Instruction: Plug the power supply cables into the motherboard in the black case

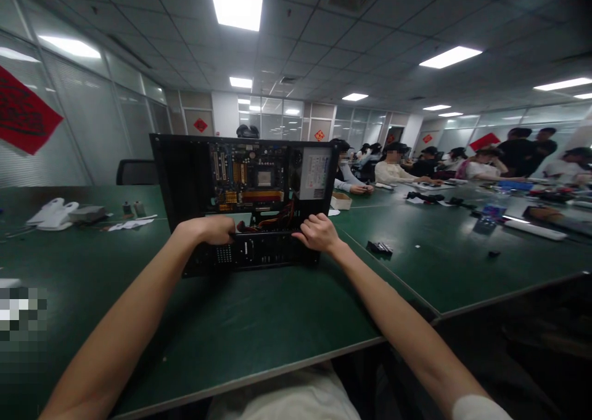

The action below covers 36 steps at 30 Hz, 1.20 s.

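An open black computer case (172, 179) is raised on edge in front of me, its inside facing me. In it I see a motherboard (229, 172), a power supply (314, 176) with a label at the right, and a bundle of loose cables (279, 221) below the board. My left hand (210, 229) is closed on a crossbar in the lower part of the case; its fingertips are hidden inside. Toward the other end of that bar, my right hand (319, 232) has its fingers curled over the case, the thumb pointing left.
The green table (277, 321) extends under the case. White objects (53, 213) and a grey box (87, 214) lie at the left. A small black part (379, 248) and a white box (341, 201) sit at the right. Several people work along the far tables.
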### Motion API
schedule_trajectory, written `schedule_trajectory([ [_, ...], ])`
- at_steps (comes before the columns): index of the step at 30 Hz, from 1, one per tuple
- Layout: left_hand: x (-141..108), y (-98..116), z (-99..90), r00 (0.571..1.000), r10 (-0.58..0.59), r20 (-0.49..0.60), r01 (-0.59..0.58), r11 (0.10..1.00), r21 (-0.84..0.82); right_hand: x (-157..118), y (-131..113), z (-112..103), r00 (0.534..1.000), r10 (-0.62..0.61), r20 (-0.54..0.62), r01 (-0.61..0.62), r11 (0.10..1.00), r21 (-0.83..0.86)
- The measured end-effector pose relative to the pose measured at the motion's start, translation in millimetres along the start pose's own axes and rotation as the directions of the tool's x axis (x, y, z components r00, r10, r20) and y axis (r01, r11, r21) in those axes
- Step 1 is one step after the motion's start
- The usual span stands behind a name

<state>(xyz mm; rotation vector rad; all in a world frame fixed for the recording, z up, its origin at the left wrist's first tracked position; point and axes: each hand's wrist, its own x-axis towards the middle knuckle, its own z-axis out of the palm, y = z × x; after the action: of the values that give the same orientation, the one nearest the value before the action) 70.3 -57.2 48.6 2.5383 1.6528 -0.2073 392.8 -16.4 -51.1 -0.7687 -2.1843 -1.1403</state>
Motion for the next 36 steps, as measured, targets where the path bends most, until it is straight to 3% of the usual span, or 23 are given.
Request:
schedule_trajectory([
  [6,-9,-20,-2.0,0.996,0.029,0.086,-0.026,0.999,-0.035,11,-11,1,1.000,-0.028,-0.012,0.029,0.999,0.040],
  [11,-16,-29,-5.4,0.999,0.035,0.005,-0.035,0.996,-0.079,10,-13,0,1.000,-0.028,-0.009,0.029,0.997,0.071],
  [15,-5,-39,-2.8,0.996,0.016,-0.084,-0.023,0.995,-0.093,8,-10,-4,0.998,-0.045,0.032,0.042,0.996,0.084],
  [19,9,-46,5.1,0.986,0.101,-0.130,-0.114,0.989,-0.097,10,-12,-12,0.999,-0.020,-0.025,0.024,0.988,0.154],
  [28,34,-56,28.6,1.000,0.014,-0.007,-0.015,0.992,-0.128,23,-22,-23,0.995,0.076,-0.060,-0.053,0.947,0.316],
  [33,19,-52,13.8,0.981,0.136,-0.135,-0.146,0.987,-0.064,31,-27,-30,0.995,0.097,-0.012,-0.082,0.893,0.442],
  [36,4,-37,0.8,0.961,0.165,-0.221,-0.160,0.986,0.039,46,-36,-39,0.982,0.189,0.014,-0.162,0.799,0.579],
])
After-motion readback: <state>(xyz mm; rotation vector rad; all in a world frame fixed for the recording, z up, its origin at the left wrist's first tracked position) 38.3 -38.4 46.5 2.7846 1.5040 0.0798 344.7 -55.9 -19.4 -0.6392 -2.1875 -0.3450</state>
